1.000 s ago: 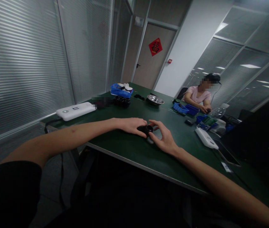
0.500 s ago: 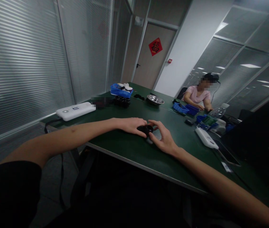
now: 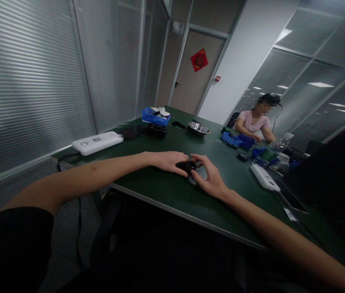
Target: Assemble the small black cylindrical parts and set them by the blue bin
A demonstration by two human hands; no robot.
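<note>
A small glossy black part with a round, ring-like end (image 3: 191, 165) sits between my hands, low over the green table. My left hand (image 3: 172, 161) is closed around its left side, thumb along the near edge. From the right, my right hand (image 3: 209, 173) curves its thumb and fingers about the round end, gripping it. The fingers hide much of the part, and I cannot tell its exact kind.
On the green table (image 3: 160, 191) stand a blue basket (image 3: 157, 118), several black pieces (image 3: 156, 130), a metal bowl (image 3: 198, 129) and a white power bank-like device (image 3: 99, 142). To the right are a plastic bottle (image 3: 274, 149), another white device (image 3: 264, 177) and a phone (image 3: 291, 197). A co-worker (image 3: 254, 122) sits beyond.
My hands and the black part stay in place. The co-worker's one arm has shifted a little to the right.
</note>
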